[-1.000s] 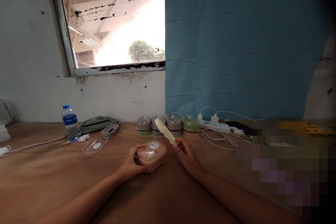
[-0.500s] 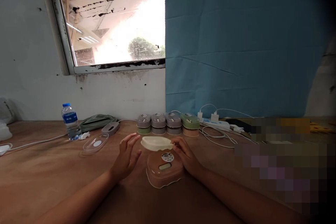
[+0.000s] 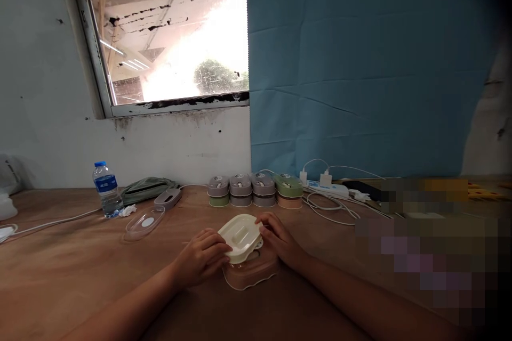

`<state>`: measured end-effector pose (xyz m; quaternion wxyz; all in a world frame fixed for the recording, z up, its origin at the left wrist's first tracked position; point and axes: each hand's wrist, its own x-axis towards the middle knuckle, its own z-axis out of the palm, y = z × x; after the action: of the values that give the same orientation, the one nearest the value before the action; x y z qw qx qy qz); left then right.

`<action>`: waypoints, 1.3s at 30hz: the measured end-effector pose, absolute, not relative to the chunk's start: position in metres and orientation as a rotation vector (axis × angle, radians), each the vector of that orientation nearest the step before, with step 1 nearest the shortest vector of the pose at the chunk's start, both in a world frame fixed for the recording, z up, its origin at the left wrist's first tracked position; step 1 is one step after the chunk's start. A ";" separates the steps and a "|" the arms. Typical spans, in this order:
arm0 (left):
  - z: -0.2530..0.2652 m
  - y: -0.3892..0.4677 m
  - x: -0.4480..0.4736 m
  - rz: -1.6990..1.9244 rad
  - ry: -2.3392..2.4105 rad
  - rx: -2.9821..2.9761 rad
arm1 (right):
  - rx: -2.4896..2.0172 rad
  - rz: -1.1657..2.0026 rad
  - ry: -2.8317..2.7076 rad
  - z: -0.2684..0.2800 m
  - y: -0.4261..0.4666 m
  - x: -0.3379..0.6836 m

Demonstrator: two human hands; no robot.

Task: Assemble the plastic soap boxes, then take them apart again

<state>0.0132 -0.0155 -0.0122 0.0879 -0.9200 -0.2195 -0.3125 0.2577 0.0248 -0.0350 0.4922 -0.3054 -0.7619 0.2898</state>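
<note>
A cream plastic lid (image 3: 240,235) with rounded corners and a raised bar in its middle is tilted between my hands. My left hand (image 3: 202,257) grips its near left edge, fingers pressed together. At the far right edge, my right hand (image 3: 282,241) pinches it between thumb and fingers. Right below is a see-through, brownish plastic cover (image 3: 252,275) with a wavy pale rim, on the table. The cream lid hides most of its top, including much of its round sticker. Whether the two pieces touch, I cannot tell.
Several stacked lunch boxes (image 3: 241,189) stand in a row along the wall. To the left are a water bottle (image 3: 107,192), a green pouch (image 3: 148,190), a grey lid (image 3: 168,198) and a clear cover (image 3: 144,222). A power strip (image 3: 330,188) with cables lies at the right.
My left hand has moved in and taken hold of the cream lid. The lid has tipped so that its broad face shows, and it now covers the sticker area. My right hand keeps its hold.
</note>
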 end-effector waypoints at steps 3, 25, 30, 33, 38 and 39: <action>-0.013 -0.009 0.009 -0.941 -0.832 -2.679 | -0.773 0.788 -1.814 -0.042 0.029 0.258; -0.034 0.107 -0.066 -0.341 -1.563 -2.170 | -0.858 0.866 -1.785 -0.044 0.031 0.259; -0.032 0.133 -0.073 -0.317 -1.623 -2.130 | -0.868 0.848 -1.778 -0.041 0.029 0.258; -0.030 0.137 -0.076 -0.306 -1.656 -2.110 | -0.867 0.836 -1.770 -0.041 0.028 0.258; -0.028 0.135 -0.081 -0.312 -1.708 -2.101 | -0.864 0.832 -1.758 -0.042 0.028 0.259; -0.028 0.134 -0.082 -0.321 -1.714 -2.104 | -0.864 0.836 -1.756 -0.043 0.029 0.259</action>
<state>-0.0819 0.1340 -0.0276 0.2031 -0.7539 -0.6141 -0.1149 0.2590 0.0285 -0.0426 0.4852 -0.3551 -0.7214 0.3435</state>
